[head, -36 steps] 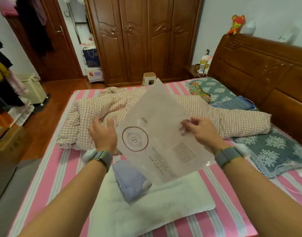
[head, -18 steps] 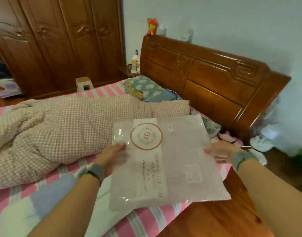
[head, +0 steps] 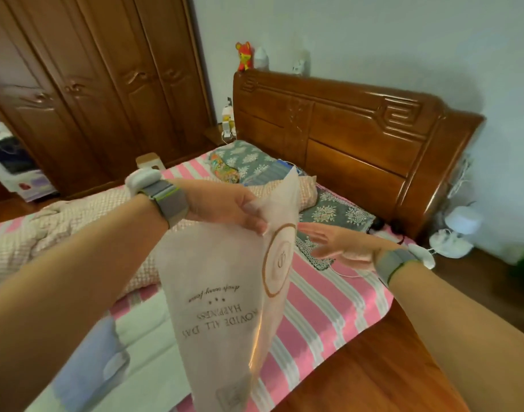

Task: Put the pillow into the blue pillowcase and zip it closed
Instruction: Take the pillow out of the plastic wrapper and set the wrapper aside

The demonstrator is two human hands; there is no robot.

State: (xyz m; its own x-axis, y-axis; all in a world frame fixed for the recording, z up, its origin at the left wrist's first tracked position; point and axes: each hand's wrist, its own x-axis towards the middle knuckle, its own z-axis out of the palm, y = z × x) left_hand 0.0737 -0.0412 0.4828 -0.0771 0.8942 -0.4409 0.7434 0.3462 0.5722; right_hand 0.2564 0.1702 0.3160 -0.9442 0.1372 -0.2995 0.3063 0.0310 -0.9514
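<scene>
Left hand [head: 225,208] pinched top edge of translucent printed plastic packaging bag [head: 231,307], dangling clear above bed's near edge. Right hand [head: 341,243] spread open, empty. White pillow [head: 153,352] and folded blue pillowcase [head: 85,367] lay at near-left corner of pink-striped bed [head: 323,304], likely awaiting insertion.

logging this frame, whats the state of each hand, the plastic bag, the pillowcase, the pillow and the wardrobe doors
left hand: pinching the bag's top edge, holding it up
right hand: open, palm up, touching nothing
bag: hanging, print upside down, looks empty
pillowcase: folded, lying on the pillow
pillow: bare, flat on the bed
wardrobe doors: shut
</scene>
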